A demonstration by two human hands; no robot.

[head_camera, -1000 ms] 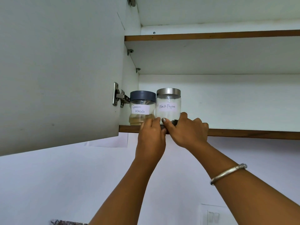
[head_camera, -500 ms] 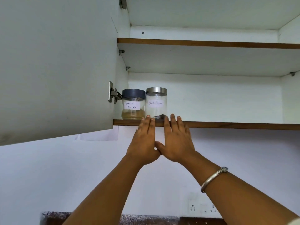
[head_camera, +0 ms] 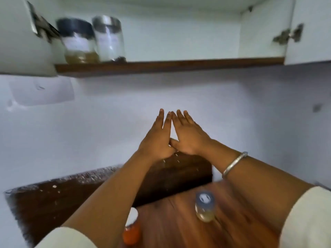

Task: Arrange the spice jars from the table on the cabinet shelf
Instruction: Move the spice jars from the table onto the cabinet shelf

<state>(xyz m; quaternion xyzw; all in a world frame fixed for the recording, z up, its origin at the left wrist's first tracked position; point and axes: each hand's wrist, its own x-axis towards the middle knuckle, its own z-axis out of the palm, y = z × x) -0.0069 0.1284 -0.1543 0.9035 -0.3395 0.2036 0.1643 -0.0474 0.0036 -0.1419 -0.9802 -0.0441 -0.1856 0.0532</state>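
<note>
Two spice jars stand side by side at the left end of the cabinet shelf (head_camera: 179, 66): a dark-lidded jar (head_camera: 77, 40) with yellowish powder and a silver-lidded jar (head_camera: 109, 38) with a few dark grains. My left hand (head_camera: 157, 138) and my right hand (head_camera: 188, 136) hang well below the shelf, fingers straight, thumbs touching, holding nothing. On the wooden table (head_camera: 170, 221) below stand a clear-lidded jar (head_camera: 205, 205) of pale powder and a white-lidded jar (head_camera: 131, 228) of orange powder, partly hidden by my left arm. The view is motion-blurred.
The open cabinet door (head_camera: 19, 42) hangs at the left with its hinge next to the jars. Another door (head_camera: 308, 31) closes off the right end. A dark stone counter (head_camera: 53, 196) runs along the white wall behind the table.
Both hands have come away from the shelf edge and dropped lower. The view has tilted down, bringing the table and its two jars into sight.
</note>
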